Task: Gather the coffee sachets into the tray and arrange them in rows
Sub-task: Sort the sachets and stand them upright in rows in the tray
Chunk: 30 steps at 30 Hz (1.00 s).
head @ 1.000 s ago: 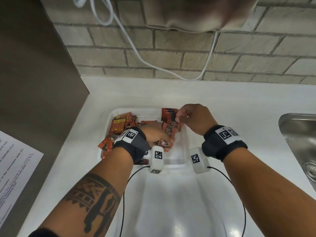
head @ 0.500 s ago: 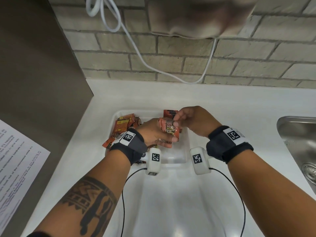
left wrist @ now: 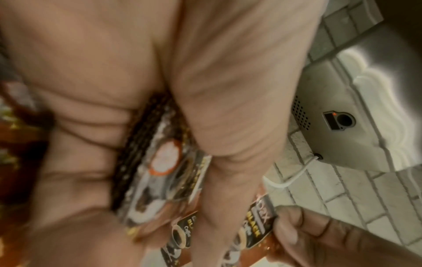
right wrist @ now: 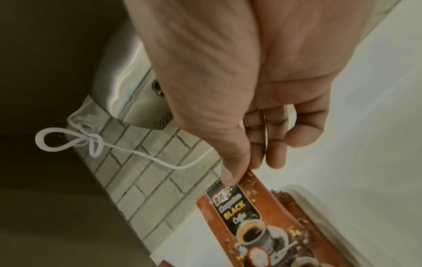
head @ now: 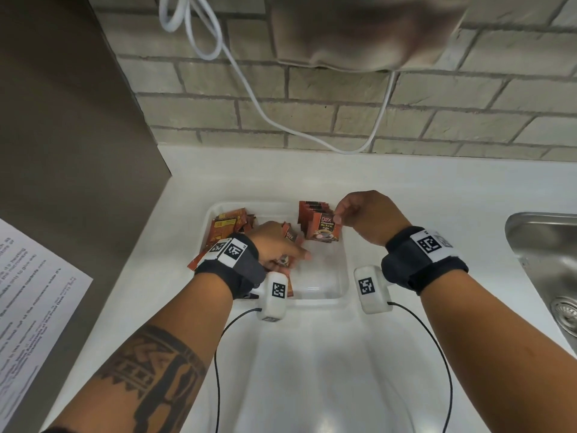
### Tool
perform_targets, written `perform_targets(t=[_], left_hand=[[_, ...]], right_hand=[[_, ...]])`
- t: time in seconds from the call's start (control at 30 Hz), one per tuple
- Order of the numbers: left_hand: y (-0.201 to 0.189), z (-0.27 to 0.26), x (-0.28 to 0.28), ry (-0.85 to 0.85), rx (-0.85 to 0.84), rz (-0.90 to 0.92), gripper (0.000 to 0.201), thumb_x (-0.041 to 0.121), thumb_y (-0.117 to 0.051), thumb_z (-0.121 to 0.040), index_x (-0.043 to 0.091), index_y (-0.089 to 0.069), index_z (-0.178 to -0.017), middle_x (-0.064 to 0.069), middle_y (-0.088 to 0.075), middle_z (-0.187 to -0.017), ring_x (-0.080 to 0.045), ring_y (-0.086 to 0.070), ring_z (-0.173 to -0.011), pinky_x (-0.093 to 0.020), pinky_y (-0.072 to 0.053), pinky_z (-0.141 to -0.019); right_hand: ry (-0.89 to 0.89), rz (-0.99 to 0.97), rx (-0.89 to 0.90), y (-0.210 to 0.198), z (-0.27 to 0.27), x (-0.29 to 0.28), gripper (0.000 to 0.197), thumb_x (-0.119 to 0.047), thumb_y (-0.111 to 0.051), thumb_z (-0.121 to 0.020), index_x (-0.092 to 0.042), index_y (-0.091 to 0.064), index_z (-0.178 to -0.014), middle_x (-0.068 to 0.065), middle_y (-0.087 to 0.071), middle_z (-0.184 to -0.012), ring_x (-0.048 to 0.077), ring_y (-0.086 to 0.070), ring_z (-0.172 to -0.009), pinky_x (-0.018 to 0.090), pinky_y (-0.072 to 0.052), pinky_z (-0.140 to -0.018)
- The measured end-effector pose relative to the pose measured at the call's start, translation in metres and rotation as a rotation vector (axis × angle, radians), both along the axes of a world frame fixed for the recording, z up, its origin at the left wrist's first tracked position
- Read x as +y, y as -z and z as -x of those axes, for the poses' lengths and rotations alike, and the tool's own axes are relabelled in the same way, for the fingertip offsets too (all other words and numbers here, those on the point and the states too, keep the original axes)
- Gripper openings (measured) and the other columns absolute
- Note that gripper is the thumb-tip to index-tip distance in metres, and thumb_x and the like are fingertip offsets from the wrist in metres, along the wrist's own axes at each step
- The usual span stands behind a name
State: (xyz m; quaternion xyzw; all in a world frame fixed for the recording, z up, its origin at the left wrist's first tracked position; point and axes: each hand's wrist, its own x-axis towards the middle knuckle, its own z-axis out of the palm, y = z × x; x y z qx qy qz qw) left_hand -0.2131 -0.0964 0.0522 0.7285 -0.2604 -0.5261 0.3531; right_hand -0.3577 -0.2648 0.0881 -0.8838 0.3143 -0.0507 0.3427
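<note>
A clear plastic tray lies on the white counter. A row of red-brown coffee sachets stands on edge at its back right. My right hand pinches the top corner of the front sachet of that row; in the right wrist view the thumb presses on that sachet above the tray rim. My left hand is over the tray's middle and grips a bundle of several sachets. Loose sachets are piled at the tray's left side, partly hidden by my left wrist.
A steel sink sits at the right edge. A printed sheet hangs on the brown panel at the left. A white cord droops along the brick wall below a metal wall unit.
My right hand took one sachet from the left hand's bundle and carried it back right to the standing row. My left hand moved slightly toward the tray's middle with the remaining bundle.
</note>
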Motion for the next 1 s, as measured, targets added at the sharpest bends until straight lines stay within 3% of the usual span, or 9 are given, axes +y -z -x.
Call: perform_targets(t=[0.07, 0.13, 0.27, 0.33, 0.47, 0.6, 0.77, 0.9, 1.0], left_hand=[[0.001, -0.003, -0.003, 0.086, -0.027, -0.062, 0.04, 0.017, -0.083, -0.081, -0.004, -0.067, -0.111, -0.016, -0.069, -0.078, -0.025, -0.066, -0.068, -0.038, -0.06, -0.069], [0.001, -0.001, -0.008, 0.221, -0.09, -0.099, 0.045, 0.028, -0.082, -0.081, -0.006, -0.069, -0.107, -0.024, -0.072, -0.09, -0.029, -0.066, -0.077, -0.046, -0.059, -0.081], [0.007, 0.011, -0.024, 0.322, -0.141, -0.117, 0.042, 0.029, -0.075, -0.088, 0.0, -0.067, -0.118, -0.022, -0.073, -0.101, -0.024, -0.062, -0.078, -0.042, -0.054, -0.084], [0.012, 0.016, -0.032, 0.363, -0.176, -0.138, 0.045, 0.033, -0.073, -0.09, 0.008, -0.063, -0.125, -0.017, -0.075, -0.103, -0.023, -0.063, -0.077, -0.043, -0.055, -0.091], [0.025, 0.018, -0.043, 0.347, -0.166, -0.139, 0.055, 0.039, -0.073, -0.089, 0.006, -0.061, -0.132, -0.016, -0.075, -0.105, -0.025, -0.065, -0.08, -0.046, -0.055, -0.097], [0.027, 0.018, -0.047, 0.376, -0.232, -0.158, 0.057, 0.049, -0.069, -0.089, 0.008, -0.065, -0.128, -0.012, -0.077, -0.099, -0.025, -0.068, -0.083, -0.046, -0.053, -0.099], [0.024, 0.017, -0.052, 0.356, -0.24, -0.159, 0.05, 0.043, -0.067, -0.092, 0.006, -0.066, -0.125, -0.012, -0.077, -0.101, -0.022, -0.067, -0.078, -0.042, -0.055, -0.097], [0.027, 0.016, -0.052, 0.307, -0.174, -0.162, 0.053, 0.04, -0.071, -0.091, 0.003, -0.064, -0.128, -0.013, -0.076, -0.105, -0.032, -0.073, -0.093, -0.047, -0.055, -0.097], [0.026, 0.018, -0.052, 0.297, -0.165, -0.165, 0.052, 0.039, -0.071, -0.091, 0.004, -0.064, -0.129, -0.014, -0.076, -0.106, -0.034, -0.072, -0.098, -0.047, -0.056, -0.097]], right_hand=[[0.022, 0.006, 0.03, 0.004, -0.001, 0.0, 0.012, -0.016, -0.068, -0.09, -0.022, -0.072, -0.08, -0.02, -0.059, -0.076, 0.004, -0.054, -0.076, 0.013, -0.035, -0.062], [0.034, 0.021, 0.046, 0.01, -0.002, 0.003, 0.006, -0.02, -0.07, -0.089, -0.019, -0.075, -0.086, -0.021, -0.056, -0.079, 0.008, -0.054, -0.085, 0.018, -0.035, -0.067], [0.055, 0.025, 0.054, 0.019, -0.005, 0.005, 0.01, -0.018, -0.068, -0.088, -0.02, -0.078, -0.086, -0.021, -0.055, -0.08, 0.009, -0.054, -0.092, 0.019, -0.034, -0.068], [0.051, 0.047, 0.071, 0.021, -0.008, 0.005, 0.011, -0.017, -0.066, -0.089, -0.02, -0.077, -0.087, -0.019, -0.054, -0.079, 0.011, -0.055, -0.091, 0.019, -0.035, -0.068], [0.038, 0.071, 0.087, 0.024, -0.012, 0.004, 0.013, -0.015, -0.065, -0.089, -0.017, -0.077, -0.087, -0.019, -0.054, -0.075, 0.011, -0.053, -0.086, 0.006, -0.03, -0.06], [0.033, 0.084, 0.093, 0.029, -0.015, 0.001, 0.014, -0.013, -0.065, -0.087, -0.02, -0.075, -0.08, -0.018, -0.057, -0.075, 0.013, -0.057, -0.087, 0.007, -0.03, -0.061], [0.06, 0.078, 0.047, 0.032, -0.016, -0.001, 0.011, -0.01, -0.071, -0.086, -0.021, -0.074, -0.086, -0.017, -0.051, -0.075, 0.004, -0.05, -0.076, 0.004, -0.033, -0.059], [0.052, 0.059, 0.045, 0.031, -0.016, 0.0, 0.011, -0.009, -0.072, -0.085, -0.018, -0.075, -0.09, -0.017, -0.05, -0.079, 0.01, -0.053, -0.085, 0.018, -0.037, -0.068], [0.044, 0.048, 0.048, 0.032, -0.016, 0.0, 0.011, -0.009, -0.072, -0.084, -0.019, -0.074, -0.09, -0.016, -0.049, -0.081, 0.011, -0.053, -0.087, 0.02, -0.037, -0.069]])
